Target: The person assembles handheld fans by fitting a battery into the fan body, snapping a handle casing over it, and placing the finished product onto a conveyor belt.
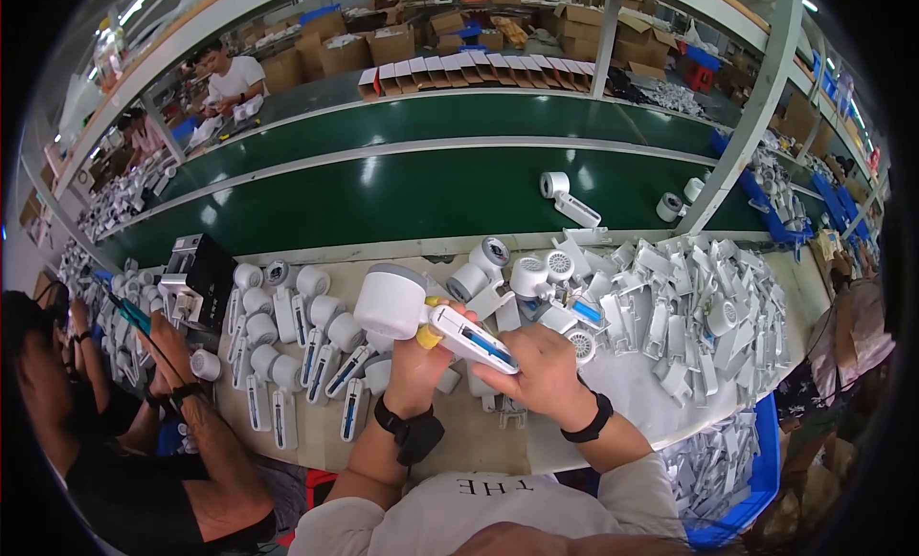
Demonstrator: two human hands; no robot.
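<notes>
A white handheld fan (391,302) with a round head and an open handle is held up over the table. A blue battery-like cylinder (488,343) shows in the handle's slot. My left hand (418,363), with yellow covers on its fingertips, grips the fan near the neck. My right hand (548,369) closes on the far end of the handle, its thumb pressed along the slot's side. Left of my hands, several similar fans (311,365) lie in rows with their slots facing up. Beyond my right hand are more round heads (529,277).
A large heap of white plastic handle parts (661,307) covers the table's right. Below it stands a blue bin (766,451) of similar parts. A green conveyor (383,188) runs behind, carrying a fan (571,200). A black box-shaped device (196,283) and a co-worker's hand with a tool (168,350) are at left.
</notes>
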